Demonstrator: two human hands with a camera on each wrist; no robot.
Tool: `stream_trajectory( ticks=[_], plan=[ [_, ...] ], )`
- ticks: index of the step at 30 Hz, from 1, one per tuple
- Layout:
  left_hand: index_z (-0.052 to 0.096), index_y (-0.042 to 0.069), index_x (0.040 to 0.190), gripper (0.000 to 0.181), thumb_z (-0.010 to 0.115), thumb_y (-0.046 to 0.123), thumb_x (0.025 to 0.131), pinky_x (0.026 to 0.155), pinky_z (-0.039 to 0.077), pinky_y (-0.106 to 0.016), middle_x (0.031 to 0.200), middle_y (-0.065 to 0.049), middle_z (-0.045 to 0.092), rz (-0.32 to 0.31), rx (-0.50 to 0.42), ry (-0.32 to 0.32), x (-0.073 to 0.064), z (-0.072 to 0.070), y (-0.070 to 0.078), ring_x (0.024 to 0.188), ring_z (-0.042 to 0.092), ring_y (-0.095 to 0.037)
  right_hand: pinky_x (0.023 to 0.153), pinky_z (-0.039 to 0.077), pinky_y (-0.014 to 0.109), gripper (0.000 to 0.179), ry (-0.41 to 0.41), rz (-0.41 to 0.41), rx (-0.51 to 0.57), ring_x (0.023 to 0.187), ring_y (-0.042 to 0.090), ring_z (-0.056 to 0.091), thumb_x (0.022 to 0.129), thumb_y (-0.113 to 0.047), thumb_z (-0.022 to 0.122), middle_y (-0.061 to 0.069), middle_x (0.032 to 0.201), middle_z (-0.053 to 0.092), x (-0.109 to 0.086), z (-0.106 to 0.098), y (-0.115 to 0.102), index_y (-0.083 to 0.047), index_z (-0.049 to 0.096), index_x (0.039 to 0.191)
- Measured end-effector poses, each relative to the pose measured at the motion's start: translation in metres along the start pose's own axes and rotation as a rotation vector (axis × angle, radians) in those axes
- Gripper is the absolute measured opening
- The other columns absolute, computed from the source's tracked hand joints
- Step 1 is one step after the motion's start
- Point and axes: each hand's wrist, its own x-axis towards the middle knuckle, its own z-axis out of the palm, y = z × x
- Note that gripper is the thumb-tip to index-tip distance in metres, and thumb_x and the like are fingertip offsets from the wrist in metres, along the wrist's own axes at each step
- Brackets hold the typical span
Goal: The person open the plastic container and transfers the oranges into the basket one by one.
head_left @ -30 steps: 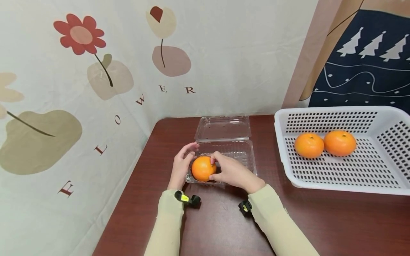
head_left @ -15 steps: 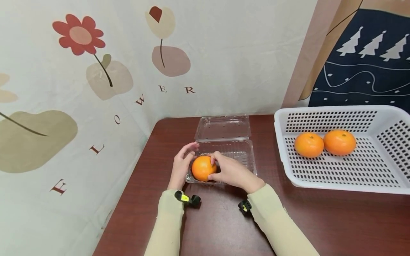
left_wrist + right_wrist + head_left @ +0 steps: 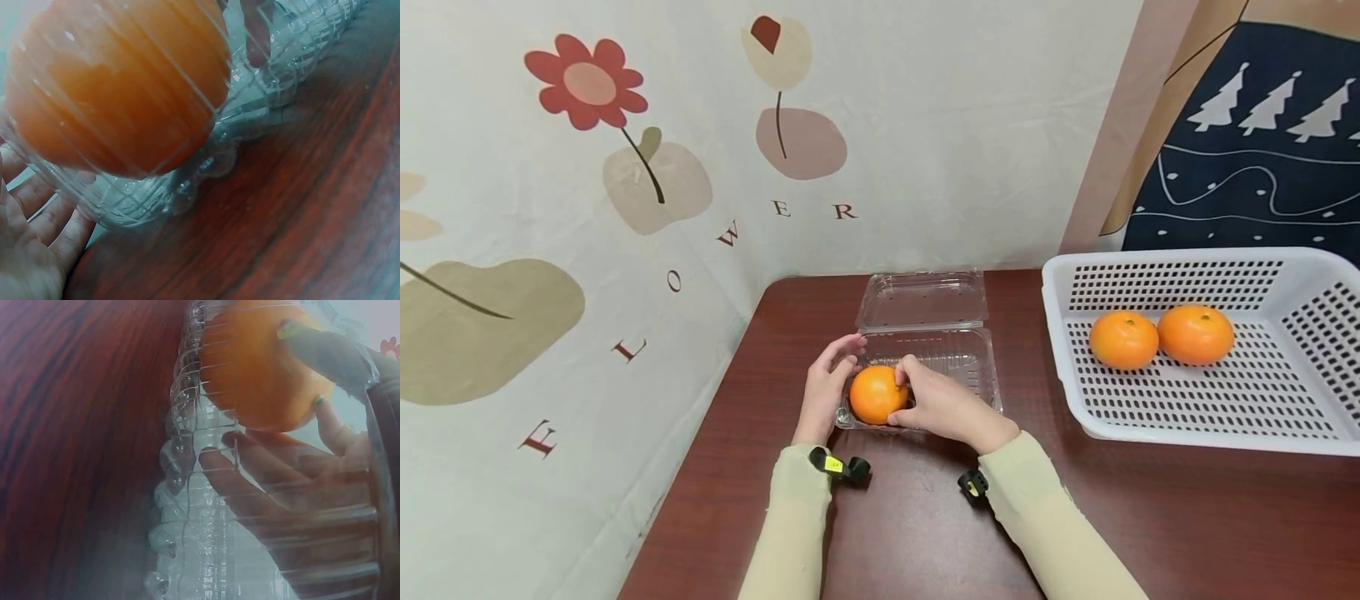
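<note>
An orange [image 3: 877,395] sits at the near left end of a clear plastic clamshell box [image 3: 962,354], whose lid [image 3: 921,302] is folded back towards the wall. My right hand [image 3: 946,402] reaches inside and grips the fruit from its right side. Through the clear wall, the right wrist view has the thumb and a fingertip against the orange [image 3: 256,375], with other fingers below it. My left hand [image 3: 826,390] lies along the box's left side. Extended fingers [image 3: 47,209] rest by the outer wall in the left wrist view.
To the right stands a white perforated basket [image 3: 1067,400] holding two more oranges [image 3: 1197,335]. The dark red table [image 3: 910,533] meets a wall hanging [image 3: 925,192] printed with flowers at its back and left.
Both hands stay nearly still over the last second. The orange shifts very slightly to the right within the right hand's grip.
</note>
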Motion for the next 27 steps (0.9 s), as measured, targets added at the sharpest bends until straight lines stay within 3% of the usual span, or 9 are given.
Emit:
stream_trajectory(
  ticks=[8, 18, 27],
  plan=[
    [0.051, -0.002, 0.12, 0.031, 0.044, -0.001, 0.089, 0.084, 0.045, -0.026, 0.119, -0.02, 0.052, 0.001, 0.021, 0.005, 0.0004, 0.0002, -0.0003, 0.109, 0.047, -0.034, 0.053, 0.037, 0.025, 0.044, 0.032, -0.016, -0.023, 0.058, 0.012, 0.043, 0.073, -0.034, 0.072, 0.003, 0.075, 0.052, -0.0002, -0.0004, -0.0003, -0.017, 0.038, 0.093],
    [0.052, 0.001, 0.12, 0.032, 0.045, 0.001, 0.09, 0.084, 0.044, -0.026, 0.12, -0.017, 0.053, -0.012, 0.055, 0.008, -0.0005, 0.0, 0.0016, 0.109, 0.047, -0.031, 0.063, 0.041, 0.025, 0.048, 0.015, 0.002, -0.038, 0.071, 0.013, 0.05, 0.073, -0.035, 0.071, -0.002, 0.094, 0.05, -0.0005, -0.0024, -0.0024, -0.018, 0.04, 0.104],
    [0.052, 0.0, 0.121, 0.032, 0.044, 0.001, 0.09, 0.086, 0.043, -0.027, 0.12, -0.017, 0.053, -0.009, 0.048, 0.004, 0.0003, -0.001, 0.0001, 0.11, 0.047, -0.031, 0.065, 0.042, 0.026, 0.044, 0.036, -0.013, -0.068, 0.073, 0.012, 0.05, 0.074, -0.036, 0.07, -0.004, 0.095, 0.051, 0.0004, -0.0023, -0.0034, -0.019, 0.041, 0.102]
  ],
)
